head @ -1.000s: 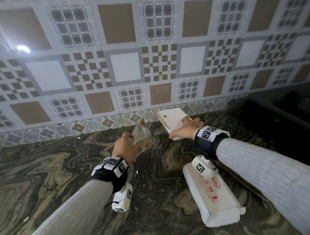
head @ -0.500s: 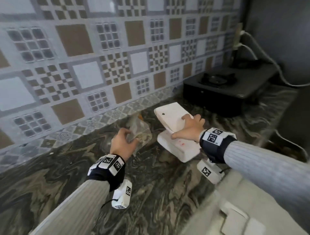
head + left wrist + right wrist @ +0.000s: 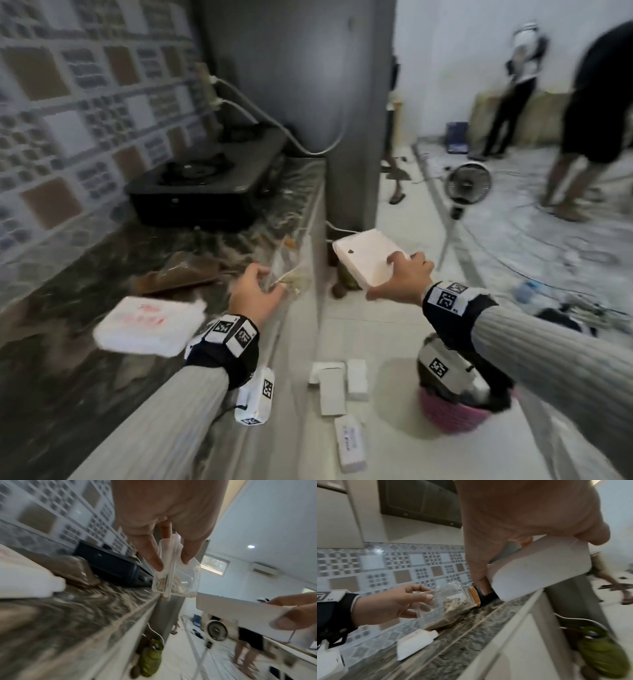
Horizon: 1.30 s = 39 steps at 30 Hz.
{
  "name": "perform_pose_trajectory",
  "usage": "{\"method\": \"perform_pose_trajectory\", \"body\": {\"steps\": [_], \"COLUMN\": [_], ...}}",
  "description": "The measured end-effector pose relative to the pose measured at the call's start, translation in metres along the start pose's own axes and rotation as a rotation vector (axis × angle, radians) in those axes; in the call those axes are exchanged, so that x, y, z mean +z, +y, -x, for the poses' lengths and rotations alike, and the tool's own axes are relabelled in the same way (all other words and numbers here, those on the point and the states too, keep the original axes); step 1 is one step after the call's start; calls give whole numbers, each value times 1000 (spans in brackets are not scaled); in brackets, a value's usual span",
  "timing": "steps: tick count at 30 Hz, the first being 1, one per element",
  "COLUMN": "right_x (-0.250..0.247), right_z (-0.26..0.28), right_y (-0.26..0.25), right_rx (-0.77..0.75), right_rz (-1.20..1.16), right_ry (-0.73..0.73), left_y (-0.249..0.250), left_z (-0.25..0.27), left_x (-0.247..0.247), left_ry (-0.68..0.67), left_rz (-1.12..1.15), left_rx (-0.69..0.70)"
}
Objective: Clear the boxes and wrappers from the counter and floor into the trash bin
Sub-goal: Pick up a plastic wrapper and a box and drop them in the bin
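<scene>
Counter (image 3: pixel 85 342) not cleared yet: a white foam box (image 3: pixel 147 325) with red print sits near its front edge, close to the left wrist, and a brown flat wrapper (image 3: pixel 178 275) lies behind it toward the stove (image 3: pixel 202 186) at the far end. Floor (image 3: pixel 383 342) below the counter's front edge has at least four small white boxes (image 3: pixel 337 387) scattered, none picked up. Bin (image 3: pixel 452 407), pink-rimmed with a dark liner, stands on the floor under the right forearm; mostly hidden, so what is inside cannot be told. Right hand (image 3: pixel 399 279) is out past the counter's front edge, over the floor, fingers on top and thumb under a white lidded box (image 3: pixel 366 258), gripped at its near edge and carried in the air. Left hand (image 3: pixel 255 294) is above the counter's front edge, thumb and fingers pinching a clear bag (image 3: pixel 289 270) with food scraps and an orange strip at one end; in the wrist view the bag (image 3: pixel 176 574) hangs from the fingertips (image 3: pixel 154 561), off the surface. Judgement: two items in hand, on the way to the bin, not dropped yet. Left to do: drop both, then the printed box and brown wrapper from the counter, then the floor boxes. Early to mid task, most pieces outstanding. Motion blur heavy, small litter may be missed.
</scene>
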State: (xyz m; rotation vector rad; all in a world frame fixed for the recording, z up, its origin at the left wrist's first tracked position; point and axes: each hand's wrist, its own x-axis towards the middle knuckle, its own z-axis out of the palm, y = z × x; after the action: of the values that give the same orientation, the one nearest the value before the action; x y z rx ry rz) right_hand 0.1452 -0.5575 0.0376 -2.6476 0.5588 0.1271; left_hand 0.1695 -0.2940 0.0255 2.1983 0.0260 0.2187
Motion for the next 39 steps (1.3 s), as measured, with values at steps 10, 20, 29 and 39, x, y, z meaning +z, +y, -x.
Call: {"method": "perform_pose_trajectory", "body": {"steps": [10, 20, 29, 39], "right_x": [-30, -15, -2, 8], "right_z": [-57, -140, -196, -212], "right_y": [234, 385, 411, 375], "right_rx": [386, 508, 381, 273], "right_rz": [-40, 17, 76, 60], "right_ry": [-7, -206, -301, -291], "left_y": [90, 123, 124, 94], "left_z": [-9, -14, -16, -30], "left_x": [258, 450, 516, 480], "left_ry": [-398, -652, -829, -769], "left_rz": [-24, -212, -230, -289], "left_rx": [103, 1, -118, -159]}}
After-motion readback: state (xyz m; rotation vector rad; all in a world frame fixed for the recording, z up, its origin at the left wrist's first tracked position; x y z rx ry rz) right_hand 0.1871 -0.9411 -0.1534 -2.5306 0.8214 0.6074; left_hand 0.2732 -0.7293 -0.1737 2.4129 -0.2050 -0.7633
